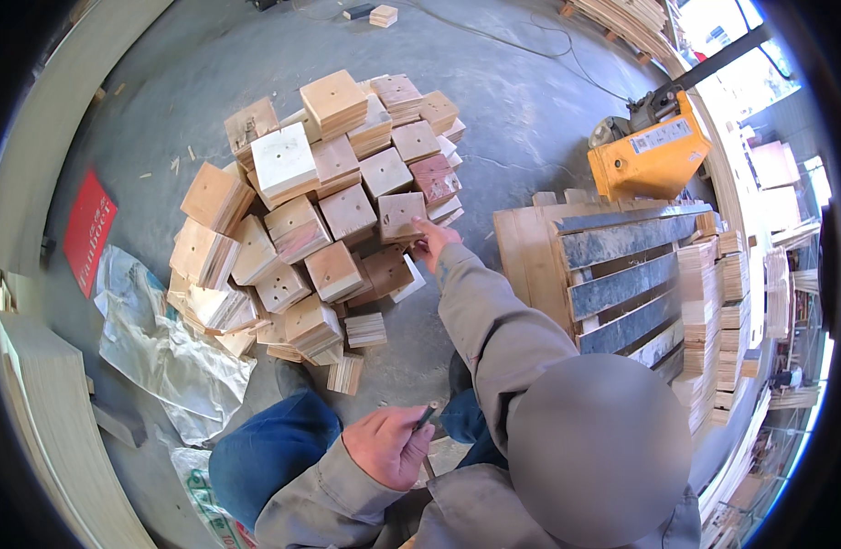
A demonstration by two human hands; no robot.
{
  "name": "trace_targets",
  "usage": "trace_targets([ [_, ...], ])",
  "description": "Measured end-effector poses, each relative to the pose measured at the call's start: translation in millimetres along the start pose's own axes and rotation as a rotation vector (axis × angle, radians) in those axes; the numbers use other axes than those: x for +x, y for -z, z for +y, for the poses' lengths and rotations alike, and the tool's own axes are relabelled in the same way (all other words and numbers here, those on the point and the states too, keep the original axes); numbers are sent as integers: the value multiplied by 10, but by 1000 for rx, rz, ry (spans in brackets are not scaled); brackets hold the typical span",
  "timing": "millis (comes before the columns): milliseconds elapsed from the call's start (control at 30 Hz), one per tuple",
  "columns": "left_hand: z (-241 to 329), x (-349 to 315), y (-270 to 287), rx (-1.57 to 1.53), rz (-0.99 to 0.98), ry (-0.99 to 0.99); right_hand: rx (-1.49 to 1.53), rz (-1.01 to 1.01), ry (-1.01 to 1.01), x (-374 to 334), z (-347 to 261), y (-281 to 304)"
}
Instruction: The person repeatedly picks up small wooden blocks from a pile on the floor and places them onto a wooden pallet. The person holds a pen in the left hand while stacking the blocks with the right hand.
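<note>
Read all clock positions with 12 o'clock at the top of the view. The wooden block sits on the right side of the pile of blocks, which stands on the floor. Its upper face is nearly square, so no long axis can be singled out.

Your right hand is the nearer one, at the block's 4 o'clock corner; from that hand, the block lies toward 10 o'clock. The fingers are bent and partly open against the edge; you cannot tell whether they have hold of it. Your left hand, at 6 o'clock, is closed around a slim dark object.

Farther out, locate the pallet between 3 and 4 o'clock and the yellow machine between 2 and 3; its pale label carries print too small to read. At 8 o'clock lies a plastic sheet. At 9 o'clock, a red sign bears large white lettering.
</note>
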State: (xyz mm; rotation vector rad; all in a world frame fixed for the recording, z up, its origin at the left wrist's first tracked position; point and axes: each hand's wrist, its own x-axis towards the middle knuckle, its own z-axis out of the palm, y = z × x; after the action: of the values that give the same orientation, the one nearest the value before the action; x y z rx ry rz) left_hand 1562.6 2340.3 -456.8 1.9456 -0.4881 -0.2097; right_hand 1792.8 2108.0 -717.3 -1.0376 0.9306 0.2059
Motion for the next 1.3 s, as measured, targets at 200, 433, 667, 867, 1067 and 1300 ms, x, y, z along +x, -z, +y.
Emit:
trace_targets([
  [200,-59,29,-76,30,-3,23,-56,-48,54,-147,39,-15],
  [433,-183,113,-258,131,-57,49,-707,54,403,-104,-728,618],
  [667,-390,56,-389,-52,-7,107,-822,179,561,-1230,-1730,1487],
  [867,-442,100,-367,-18,-144,251,-440,301,352,-2139,-1864,3609],
  [1067,-716,124,-470,91,-191,238,-496,922,327,-2836,-1561,5618],
  [1300,-973,151,-503,154,-202,251,-710,1344,236,-3417,-1505,6486],
])
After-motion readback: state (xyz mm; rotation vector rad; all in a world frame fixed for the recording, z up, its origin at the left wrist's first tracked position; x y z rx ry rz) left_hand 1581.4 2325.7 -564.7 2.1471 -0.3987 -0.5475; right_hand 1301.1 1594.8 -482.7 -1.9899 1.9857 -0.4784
